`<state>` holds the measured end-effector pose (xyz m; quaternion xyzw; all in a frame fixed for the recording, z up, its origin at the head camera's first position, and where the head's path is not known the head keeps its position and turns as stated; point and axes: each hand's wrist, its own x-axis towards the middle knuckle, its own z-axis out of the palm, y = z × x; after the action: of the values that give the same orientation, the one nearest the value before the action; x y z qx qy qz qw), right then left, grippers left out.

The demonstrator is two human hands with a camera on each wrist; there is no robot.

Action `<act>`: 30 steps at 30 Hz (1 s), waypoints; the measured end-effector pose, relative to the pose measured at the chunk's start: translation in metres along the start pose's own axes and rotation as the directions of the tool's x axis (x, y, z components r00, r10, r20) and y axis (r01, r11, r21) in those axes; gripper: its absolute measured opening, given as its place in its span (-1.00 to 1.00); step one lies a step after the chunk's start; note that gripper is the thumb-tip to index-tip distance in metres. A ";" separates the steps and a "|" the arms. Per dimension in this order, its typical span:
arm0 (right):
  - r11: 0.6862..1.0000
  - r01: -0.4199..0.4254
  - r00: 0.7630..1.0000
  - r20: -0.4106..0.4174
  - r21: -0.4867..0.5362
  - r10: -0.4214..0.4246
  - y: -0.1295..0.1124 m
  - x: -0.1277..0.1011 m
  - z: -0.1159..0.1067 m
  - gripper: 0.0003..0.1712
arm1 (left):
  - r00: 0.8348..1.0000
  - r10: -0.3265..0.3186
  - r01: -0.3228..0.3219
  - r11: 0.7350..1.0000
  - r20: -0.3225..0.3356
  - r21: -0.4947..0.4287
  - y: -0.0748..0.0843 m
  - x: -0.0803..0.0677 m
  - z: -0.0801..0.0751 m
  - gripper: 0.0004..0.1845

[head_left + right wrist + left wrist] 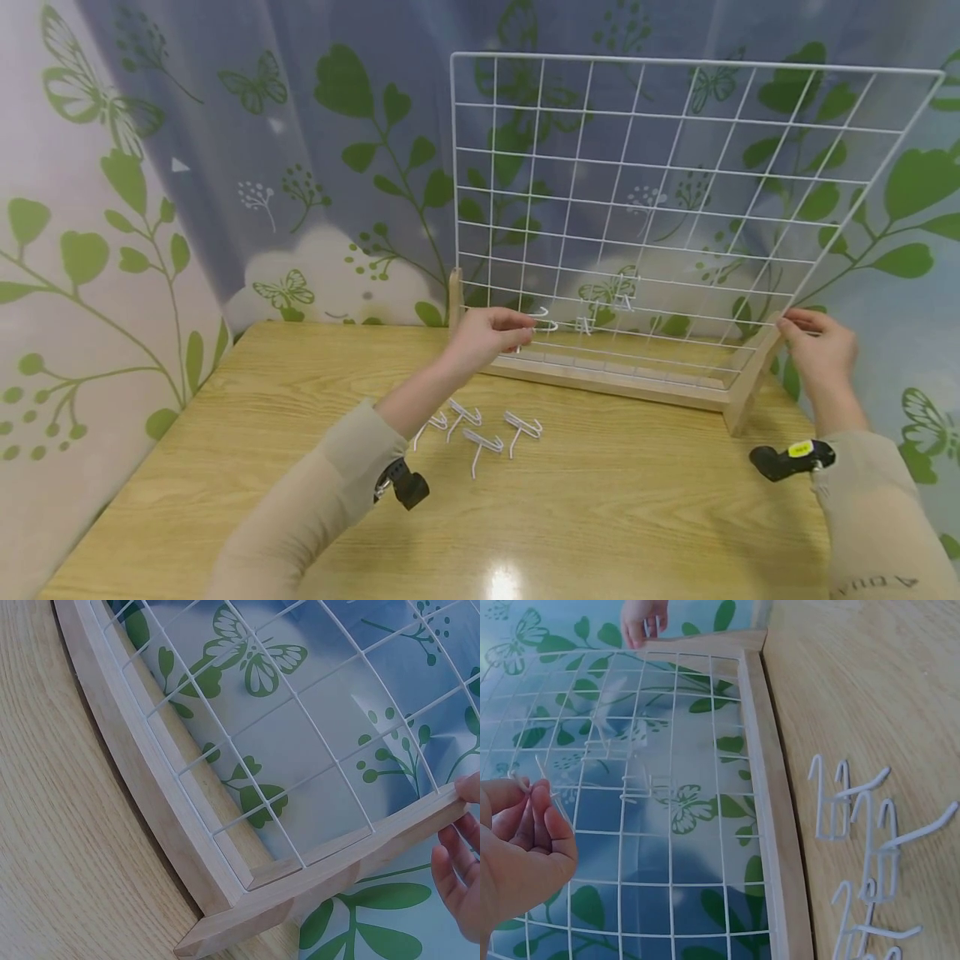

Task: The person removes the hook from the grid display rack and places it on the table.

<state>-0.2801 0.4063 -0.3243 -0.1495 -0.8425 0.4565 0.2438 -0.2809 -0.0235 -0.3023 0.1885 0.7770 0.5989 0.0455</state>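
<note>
A white wire grid panel leans back in a wooden stand. My left hand pinches a white wire hook between thumb and fingertips, in front of the grid's lower left part. In the left wrist view, the fingers partly cover that hook. To its right, two similar hooks hang on the lower wires. At the right end, my right hand grips the top of the stand's side piece, thumb on one face and fingers behind.
Several loose white hooks lie on the wooden table in front of the stand, below my left forearm. A curtain printed with leaves and butterflies hangs close behind the grid and along the left side.
</note>
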 end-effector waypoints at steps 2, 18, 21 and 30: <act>1.000 0.006 1.000 -0.001 0.004 -0.006 0.000 0.000 0.000 -0.96 | 1.000 0.005 -0.005 1.000 0.004 -0.002 -0.002 -0.004 -0.001 -0.76; 1.000 -0.011 1.000 -0.025 0.021 0.012 -0.001 -0.001 0.001 -0.89 | 1.000 0.017 -0.017 1.000 0.015 0.011 -0.021 -0.033 -0.015 -0.76; 0.999 -0.014 1.000 -0.026 0.029 0.015 -0.001 -0.001 0.001 -0.88 | 1.000 0.010 -0.010 0.999 0.011 0.031 -0.025 -0.038 -0.020 -0.76; 0.997 -0.017 0.999 -0.029 0.071 0.019 -0.002 -0.001 0.001 -0.78 | 1.000 -0.030 0.030 0.998 0.004 0.058 -0.041 -0.051 -0.032 -0.76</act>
<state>-0.2801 0.4047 -0.3235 -0.1551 -0.8208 0.4858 0.2575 -0.2528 -0.0793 -0.3403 0.1794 0.7967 0.5749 0.0508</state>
